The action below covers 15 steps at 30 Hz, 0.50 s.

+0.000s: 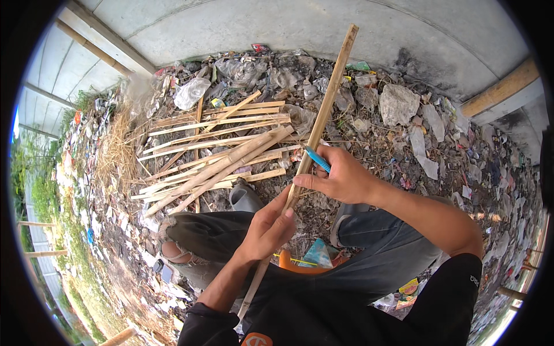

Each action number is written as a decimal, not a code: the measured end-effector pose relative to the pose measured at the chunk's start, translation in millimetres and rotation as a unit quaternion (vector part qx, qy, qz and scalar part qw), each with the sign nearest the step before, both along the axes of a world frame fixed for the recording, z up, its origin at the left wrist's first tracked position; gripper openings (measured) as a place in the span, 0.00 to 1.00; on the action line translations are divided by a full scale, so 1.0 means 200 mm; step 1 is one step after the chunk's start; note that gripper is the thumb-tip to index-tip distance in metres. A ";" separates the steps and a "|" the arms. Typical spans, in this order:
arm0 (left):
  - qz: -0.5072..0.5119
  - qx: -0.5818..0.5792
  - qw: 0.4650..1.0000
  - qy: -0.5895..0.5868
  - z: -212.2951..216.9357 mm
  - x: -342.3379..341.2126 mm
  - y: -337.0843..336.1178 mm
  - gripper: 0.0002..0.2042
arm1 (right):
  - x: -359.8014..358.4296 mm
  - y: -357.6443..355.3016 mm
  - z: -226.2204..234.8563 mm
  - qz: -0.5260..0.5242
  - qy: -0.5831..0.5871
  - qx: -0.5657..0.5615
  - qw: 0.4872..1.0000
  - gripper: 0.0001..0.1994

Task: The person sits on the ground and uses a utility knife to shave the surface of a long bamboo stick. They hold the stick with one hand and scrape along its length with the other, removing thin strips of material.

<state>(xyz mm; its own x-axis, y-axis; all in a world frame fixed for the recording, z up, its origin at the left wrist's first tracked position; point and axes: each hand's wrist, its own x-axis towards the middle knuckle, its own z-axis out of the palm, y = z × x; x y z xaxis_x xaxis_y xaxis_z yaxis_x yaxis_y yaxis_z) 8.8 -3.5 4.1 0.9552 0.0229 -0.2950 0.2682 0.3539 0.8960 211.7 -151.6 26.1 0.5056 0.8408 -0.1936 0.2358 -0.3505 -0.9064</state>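
A long, thin bamboo strip point(330, 92) runs from my lap up and away toward the concrete wall. My left hand point(270, 226) grips it low down, fingers wrapped around the strip. My right hand point(340, 176) is closed just above, holding a blue pen-like tool point(318, 159) against the strip. Both forearms come in from the lower edge, over my knees in dark torn trousers point(196, 239).
A pile of split bamboo strips point(213, 153) lies on the littered ground ahead to the left. Plastic scraps and rubbish point(404, 115) cover the soil up to a concrete wall point(259, 23). An orange object point(291, 264) and a grey shoe point(245, 199) sit by my legs.
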 end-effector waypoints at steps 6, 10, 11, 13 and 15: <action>0.025 0.027 0.999 0.007 0.00 -0.01 0.00 0.28 | -0.05 -0.02 0.05 0.018 -0.093 0.020 0.995 0.26; 0.049 0.037 0.998 0.024 -0.03 -0.02 0.01 0.27 | -0.12 -0.04 0.12 0.061 -0.194 -0.043 0.978 0.30; 0.055 0.033 0.998 0.025 -0.03 -0.03 0.01 0.27 | -0.16 -0.04 0.09 0.068 -0.220 -0.032 0.973 0.30; 0.065 0.004 0.998 0.014 -0.03 -0.02 0.01 0.26 | -0.17 -0.04 0.04 0.073 -0.255 -0.019 0.964 0.31; 0.069 -0.008 0.998 0.006 -0.03 -0.02 0.02 0.27 | -0.16 -0.03 0.01 0.078 -0.273 -0.011 0.959 0.32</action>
